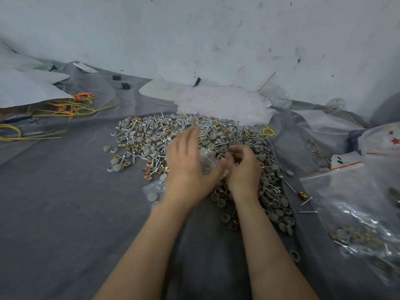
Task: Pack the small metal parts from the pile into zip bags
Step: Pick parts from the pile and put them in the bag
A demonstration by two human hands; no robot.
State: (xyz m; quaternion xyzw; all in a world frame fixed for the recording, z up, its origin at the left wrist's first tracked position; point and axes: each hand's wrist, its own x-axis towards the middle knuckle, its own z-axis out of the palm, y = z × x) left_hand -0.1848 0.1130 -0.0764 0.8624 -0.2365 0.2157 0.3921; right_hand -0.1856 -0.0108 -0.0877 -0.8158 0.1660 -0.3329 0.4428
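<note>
A: Any legible text?

B: None. White card [164, 88] at 12 o'clock carries a faint scrawl, unreadable. Plastic wrapper [385, 144] at 3 o'clock shows red stars, no words.

A: Materials?

B: Pile [151, 139] holds bright steel screws [167, 121], matte grey domed caps [114, 161] and brass-coloured square clips [149, 169], all on wrinkled grey cloth [65, 213]. Stack of clear film bags [220, 105] at 12 o'clock. Large zip bag [346, 213] with a red seal strip, partly filled, at 4 o'clock.

A: Hands?

B: Both are over the pile, which spreads from their 9 through 12 to 5 o'clock. Left hand [188, 163]: fingers straight, close together, small zip bag [207, 163] against palm and thumb. Right hand [243, 167], at the bag's 3 o'clock: fingers curled at its edge. Motion blur; cannot tell what they pinch.
</note>
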